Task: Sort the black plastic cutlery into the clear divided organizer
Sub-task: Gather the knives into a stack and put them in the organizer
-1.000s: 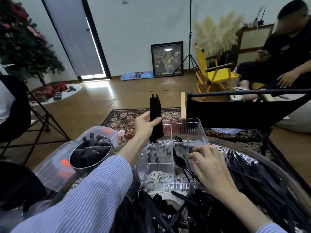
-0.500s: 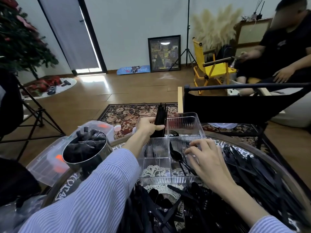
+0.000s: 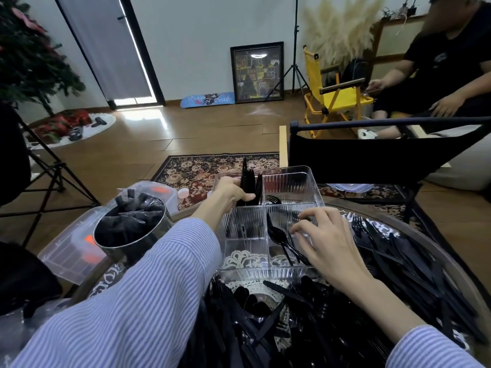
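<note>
Gripping an upright bundle of cutlery [image 3: 248,181], the left hand [image 3: 231,191] sits over the organizer's [image 3: 313,181] far-left compartment; the right hand [image 3: 326,240], fingers loosely curled, rests at the near-right compartment.

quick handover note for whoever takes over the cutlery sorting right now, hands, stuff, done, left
Left hand grips a bundle of black cutlery upright at the organizer's far left compartment.
Right hand reaches into the near right compartment, fingers over the spoons there; whether it grips any is unclear.
Done: some spoons near right, a fork far right.
Left: the large loose pile of cutlery on the table, plus more in the metal pot.
</note>
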